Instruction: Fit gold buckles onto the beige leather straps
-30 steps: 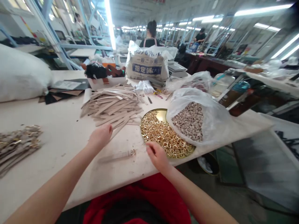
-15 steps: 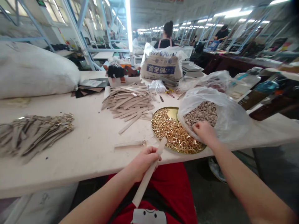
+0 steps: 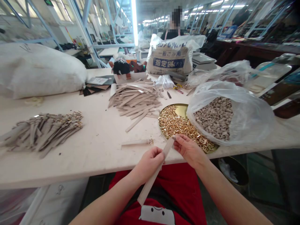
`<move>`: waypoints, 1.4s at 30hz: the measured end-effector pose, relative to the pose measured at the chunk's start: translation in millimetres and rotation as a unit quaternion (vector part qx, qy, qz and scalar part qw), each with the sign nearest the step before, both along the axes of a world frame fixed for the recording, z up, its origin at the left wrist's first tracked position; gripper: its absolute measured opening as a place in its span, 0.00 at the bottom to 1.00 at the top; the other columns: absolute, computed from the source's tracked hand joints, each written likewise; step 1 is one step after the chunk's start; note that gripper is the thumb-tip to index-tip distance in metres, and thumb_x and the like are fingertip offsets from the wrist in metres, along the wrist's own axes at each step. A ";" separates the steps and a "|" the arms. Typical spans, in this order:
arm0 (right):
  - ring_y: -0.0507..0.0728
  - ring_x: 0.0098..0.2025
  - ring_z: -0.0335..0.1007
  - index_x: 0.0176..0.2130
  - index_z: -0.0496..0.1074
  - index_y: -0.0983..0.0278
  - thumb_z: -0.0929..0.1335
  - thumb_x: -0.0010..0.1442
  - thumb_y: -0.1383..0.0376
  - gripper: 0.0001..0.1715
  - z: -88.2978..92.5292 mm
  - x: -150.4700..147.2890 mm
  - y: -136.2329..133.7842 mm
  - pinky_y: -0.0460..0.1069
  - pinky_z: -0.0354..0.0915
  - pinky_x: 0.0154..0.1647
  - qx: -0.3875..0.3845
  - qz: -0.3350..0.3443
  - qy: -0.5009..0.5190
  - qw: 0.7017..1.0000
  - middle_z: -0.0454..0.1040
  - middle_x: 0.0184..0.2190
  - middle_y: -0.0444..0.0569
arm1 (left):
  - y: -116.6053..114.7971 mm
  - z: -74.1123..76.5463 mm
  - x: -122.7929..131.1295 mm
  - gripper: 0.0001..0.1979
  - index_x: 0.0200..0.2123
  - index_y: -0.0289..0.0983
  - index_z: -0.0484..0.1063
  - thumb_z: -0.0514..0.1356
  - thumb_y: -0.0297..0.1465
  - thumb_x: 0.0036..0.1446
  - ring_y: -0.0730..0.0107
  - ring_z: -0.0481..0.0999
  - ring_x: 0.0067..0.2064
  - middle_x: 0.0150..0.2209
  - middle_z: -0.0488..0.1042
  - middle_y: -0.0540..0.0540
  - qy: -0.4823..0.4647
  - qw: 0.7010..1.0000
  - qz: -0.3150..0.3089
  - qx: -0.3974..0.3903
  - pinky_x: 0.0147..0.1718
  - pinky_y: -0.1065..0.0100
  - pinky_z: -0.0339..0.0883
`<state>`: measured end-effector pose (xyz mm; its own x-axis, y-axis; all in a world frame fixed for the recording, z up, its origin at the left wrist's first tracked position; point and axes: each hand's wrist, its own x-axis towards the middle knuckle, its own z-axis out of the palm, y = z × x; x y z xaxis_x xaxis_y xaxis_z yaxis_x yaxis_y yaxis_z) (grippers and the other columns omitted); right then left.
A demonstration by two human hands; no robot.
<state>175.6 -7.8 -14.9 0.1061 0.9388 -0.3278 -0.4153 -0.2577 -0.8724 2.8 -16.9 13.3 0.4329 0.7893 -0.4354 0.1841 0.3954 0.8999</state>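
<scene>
My left hand is closed round the middle of a long beige strap that slants from my lap up to the table edge. My right hand pinches the strap's upper tip, with something small between the fingers that I cannot make out. Just beyond it lies a round gold tray full of gold buckles. A clear bag of beige loops rests on the tray's right side. One strap with a buckle fitted lies flat on the table in front of my left hand.
A loose heap of bare straps lies mid-table, a pile of buckled straps at the left. A big white sack, a printed bag and more plastic bags crowd the back. A person stands behind the table.
My right hand has left the bag of loops and come back to the strap's upper tip. My left hand has kept hold of the strap, which it picked up from the heap a second ago.
</scene>
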 end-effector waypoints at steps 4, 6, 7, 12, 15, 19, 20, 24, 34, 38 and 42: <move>0.51 0.26 0.65 0.27 0.69 0.61 0.71 0.45 0.56 0.12 -10.3 -16.0 -1.3 0.47 0.64 0.27 -0.014 0.004 0.027 1.000 0.70 0.24 0.42 | 7.6 -9.0 -5.3 0.10 0.23 0.36 0.62 0.50 0.35 0.51 0.77 0.59 0.23 0.21 0.61 0.54 0.101 0.985 0.007 0.141 0.24 0.74 0.53; 0.50 0.25 0.64 0.28 0.69 0.61 0.71 0.45 0.57 0.12 -14.4 -18.5 -3.7 0.47 0.63 0.27 -0.001 0.003 0.008 1.000 0.69 0.24 0.42 | 11.0 -13.4 -8.6 0.10 0.23 0.36 0.62 0.50 0.35 0.51 0.77 0.58 0.23 0.20 0.60 0.54 0.119 0.979 -0.013 0.164 0.23 0.73 0.52; 0.49 0.24 0.63 0.30 0.70 0.61 0.72 0.45 0.57 0.13 -16.2 -18.4 -5.2 0.47 0.63 0.27 0.005 0.007 -0.006 1.000 0.69 0.25 0.41 | 12.8 -15.2 -10.7 0.10 0.23 0.36 0.62 0.49 0.35 0.51 0.76 0.58 0.23 0.20 0.60 0.54 0.128 0.977 -0.034 0.168 0.23 0.73 0.51; 0.49 0.24 0.60 0.34 0.72 0.63 0.71 0.47 0.58 0.14 -21.0 -10.5 -12.4 0.46 0.59 0.28 0.016 0.094 -0.106 0.990 0.66 0.22 0.40 | 22.2 -16.5 -24.4 0.09 0.23 0.36 0.65 0.50 0.34 0.48 0.75 0.59 0.23 0.19 0.62 0.54 0.188 0.960 -0.155 0.139 0.21 0.73 0.49; 0.48 0.25 0.60 0.33 0.71 0.63 0.71 0.46 0.60 0.12 -20.9 -7.4 -14.3 0.45 0.58 0.29 0.004 0.143 -0.125 0.982 0.66 0.21 0.39 | 27.1 -11.9 -30.2 0.09 0.22 0.36 0.65 0.50 0.34 0.47 0.76 0.59 0.22 0.19 0.62 0.54 0.194 0.949 -0.212 0.127 0.20 0.73 0.49; 0.47 0.25 0.60 0.33 0.71 0.63 0.71 0.46 0.62 0.11 -23.4 -6.7 -14.6 0.45 0.58 0.30 -0.009 0.174 -0.094 0.980 0.67 0.24 0.39 | 33.2 -7.8 -34.1 0.09 0.21 0.36 0.64 0.51 0.34 0.46 0.76 0.58 0.22 0.19 0.62 0.54 0.185 0.945 -0.243 0.114 0.20 0.74 0.49; 0.47 0.25 0.60 0.33 0.71 0.63 0.71 0.46 0.62 0.11 -24.7 -6.7 -14.6 0.45 0.58 0.30 -0.011 0.172 -0.079 0.982 0.67 0.24 0.39 | 34.5 -7.9 -34.5 0.08 0.21 0.36 0.64 0.51 0.33 0.46 0.76 0.59 0.22 0.19 0.62 0.54 0.189 0.947 -0.237 0.108 0.20 0.74 0.49; 0.47 0.23 0.59 0.33 0.71 0.63 0.71 0.47 0.60 0.12 -29.9 -6.3 -13.9 0.45 0.58 0.28 -0.029 0.150 -0.019 0.988 0.66 0.23 0.39 | 35.4 -10.7 -31.5 0.06 0.24 0.36 0.64 0.50 0.32 0.46 0.75 0.62 0.23 0.20 0.64 0.53 0.158 0.962 -0.213 0.058 0.21 0.75 0.53; 0.48 0.26 0.60 0.33 0.70 0.63 0.71 0.47 0.61 0.12 -28.9 -10.6 -20.3 0.45 0.57 0.30 -0.024 0.138 -0.069 0.988 0.67 0.23 0.39 | 21.1 -15.9 -14.1 0.13 0.22 0.36 0.63 0.47 0.35 0.54 0.74 0.61 0.23 0.20 0.65 0.52 0.239 0.932 -0.189 0.198 0.22 0.72 0.49; 0.48 0.25 0.60 0.33 0.70 0.63 0.71 0.48 0.61 0.11 -25.9 -17.0 -27.0 0.46 0.57 0.31 -0.010 0.153 -0.064 0.986 0.67 0.21 0.38 | 16.9 -14.6 -11.8 0.13 0.22 0.36 0.64 0.48 0.35 0.54 0.75 0.60 0.22 0.19 0.63 0.53 0.228 0.935 -0.189 0.194 0.21 0.72 0.48; 0.48 0.25 0.60 0.32 0.70 0.64 0.71 0.48 0.61 0.12 -25.5 -17.6 -30.9 0.46 0.57 0.31 -0.012 0.163 -0.056 0.985 0.66 0.20 0.39 | 9.1 -14.6 -11.2 0.14 0.27 0.35 0.66 0.46 0.36 0.55 0.76 0.63 0.23 0.21 0.65 0.52 0.153 0.961 -0.188 0.131 0.22 0.73 0.54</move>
